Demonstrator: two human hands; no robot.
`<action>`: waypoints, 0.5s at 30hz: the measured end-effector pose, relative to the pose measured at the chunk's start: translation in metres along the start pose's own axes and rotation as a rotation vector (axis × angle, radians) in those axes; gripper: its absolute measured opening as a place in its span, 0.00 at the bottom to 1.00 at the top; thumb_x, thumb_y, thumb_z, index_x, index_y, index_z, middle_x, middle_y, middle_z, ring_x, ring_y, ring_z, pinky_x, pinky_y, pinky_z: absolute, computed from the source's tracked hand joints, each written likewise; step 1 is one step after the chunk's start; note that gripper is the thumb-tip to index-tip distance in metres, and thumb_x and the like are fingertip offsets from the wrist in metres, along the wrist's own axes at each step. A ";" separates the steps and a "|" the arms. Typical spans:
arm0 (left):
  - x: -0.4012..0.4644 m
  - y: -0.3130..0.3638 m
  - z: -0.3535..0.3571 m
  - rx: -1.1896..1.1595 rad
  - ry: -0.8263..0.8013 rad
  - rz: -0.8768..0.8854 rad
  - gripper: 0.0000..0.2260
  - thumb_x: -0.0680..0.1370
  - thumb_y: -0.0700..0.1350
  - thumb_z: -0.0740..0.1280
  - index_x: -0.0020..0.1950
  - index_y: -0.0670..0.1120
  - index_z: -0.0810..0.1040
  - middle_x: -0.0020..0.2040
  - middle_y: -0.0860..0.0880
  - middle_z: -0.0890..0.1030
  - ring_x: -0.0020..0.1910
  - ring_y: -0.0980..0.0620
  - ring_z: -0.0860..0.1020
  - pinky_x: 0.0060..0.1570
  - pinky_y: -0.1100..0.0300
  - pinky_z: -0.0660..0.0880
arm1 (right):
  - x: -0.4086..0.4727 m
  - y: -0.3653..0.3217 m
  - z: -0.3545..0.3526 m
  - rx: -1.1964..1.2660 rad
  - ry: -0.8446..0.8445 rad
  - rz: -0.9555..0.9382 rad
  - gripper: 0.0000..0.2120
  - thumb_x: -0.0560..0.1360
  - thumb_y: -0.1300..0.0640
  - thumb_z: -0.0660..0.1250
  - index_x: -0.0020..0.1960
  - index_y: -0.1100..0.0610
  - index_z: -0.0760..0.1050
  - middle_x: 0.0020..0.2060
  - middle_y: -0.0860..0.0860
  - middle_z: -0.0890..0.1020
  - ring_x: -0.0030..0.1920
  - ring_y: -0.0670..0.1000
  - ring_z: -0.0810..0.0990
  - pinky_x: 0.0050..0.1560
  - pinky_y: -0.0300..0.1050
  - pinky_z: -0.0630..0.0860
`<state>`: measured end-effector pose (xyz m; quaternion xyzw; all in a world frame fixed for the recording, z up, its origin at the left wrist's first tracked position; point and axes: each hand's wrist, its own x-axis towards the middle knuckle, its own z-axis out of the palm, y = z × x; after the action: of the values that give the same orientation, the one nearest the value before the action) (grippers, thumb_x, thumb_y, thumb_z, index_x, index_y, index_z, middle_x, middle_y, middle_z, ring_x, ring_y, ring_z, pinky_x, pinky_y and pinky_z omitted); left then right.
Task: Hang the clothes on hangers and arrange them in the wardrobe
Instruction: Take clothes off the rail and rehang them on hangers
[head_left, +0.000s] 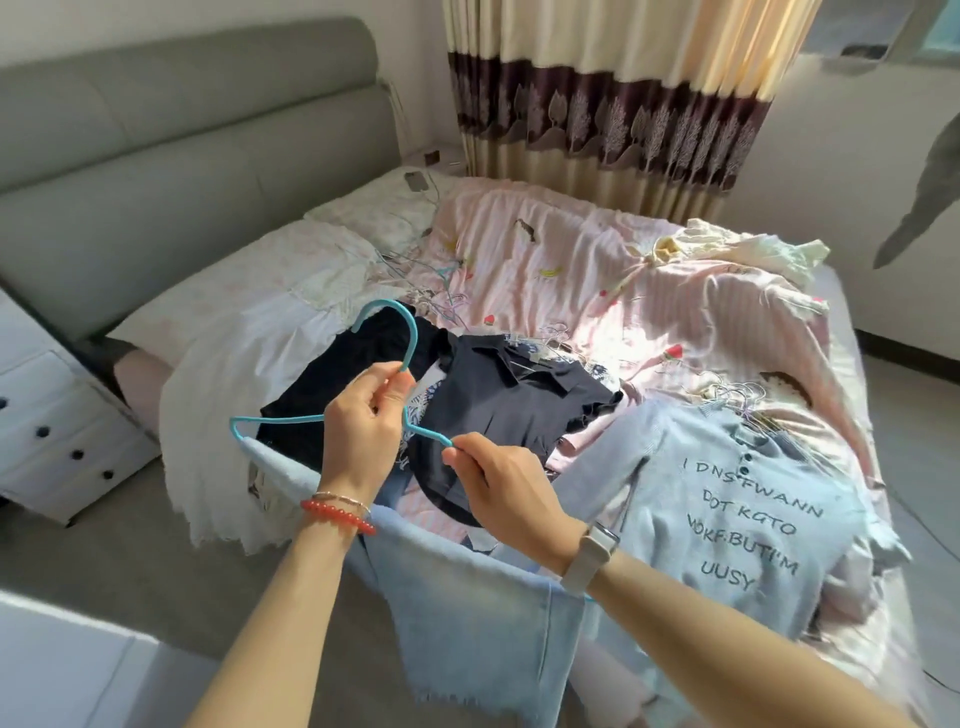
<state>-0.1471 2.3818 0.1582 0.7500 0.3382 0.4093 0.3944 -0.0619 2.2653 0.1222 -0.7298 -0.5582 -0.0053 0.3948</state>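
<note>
A teal wire hanger (270, 419) is held up over the bed, with light blue jeans (467, 613) draped over its bottom bar. My left hand (363, 421) grips the hanger at the base of its hook. My right hand (498, 483) pinches the hanger's right shoulder wire. Under the hands lie a dark navy collared shirt (519, 405) and a black garment (353, 364). A pale blue top with printed letters (737, 519) lies to the right on another hanger.
The bed (597, 270) has a pink striped cover with loose wire hangers (436, 275) scattered on it and a cream garment (727, 249) at the far right. A white drawer unit (52, 415) stands left. Curtains (623, 93) hang behind.
</note>
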 end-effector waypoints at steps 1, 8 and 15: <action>0.005 -0.002 -0.009 0.021 0.017 0.008 0.08 0.77 0.42 0.63 0.49 0.39 0.79 0.32 0.54 0.73 0.32 0.58 0.72 0.35 0.73 0.67 | 0.007 -0.005 0.006 0.017 -0.007 -0.018 0.14 0.77 0.54 0.57 0.45 0.64 0.76 0.27 0.58 0.78 0.28 0.63 0.74 0.28 0.48 0.69; 0.048 -0.011 -0.077 0.126 0.166 0.033 0.05 0.78 0.43 0.63 0.43 0.47 0.77 0.31 0.57 0.74 0.32 0.57 0.72 0.34 0.68 0.69 | 0.071 -0.046 0.051 0.185 -0.044 -0.112 0.14 0.79 0.54 0.58 0.48 0.63 0.76 0.30 0.59 0.78 0.29 0.60 0.75 0.30 0.52 0.70; 0.150 -0.010 -0.087 0.214 0.260 0.177 0.07 0.77 0.43 0.63 0.46 0.42 0.80 0.37 0.50 0.79 0.34 0.57 0.74 0.36 0.75 0.67 | 0.172 -0.046 0.076 0.405 0.043 -0.100 0.12 0.78 0.58 0.60 0.45 0.66 0.76 0.26 0.56 0.72 0.26 0.53 0.66 0.29 0.52 0.65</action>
<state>-0.1601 2.5383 0.2328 0.7553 0.3607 0.4977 0.2275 -0.0676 2.4521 0.1733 -0.6065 -0.5748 0.0721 0.5445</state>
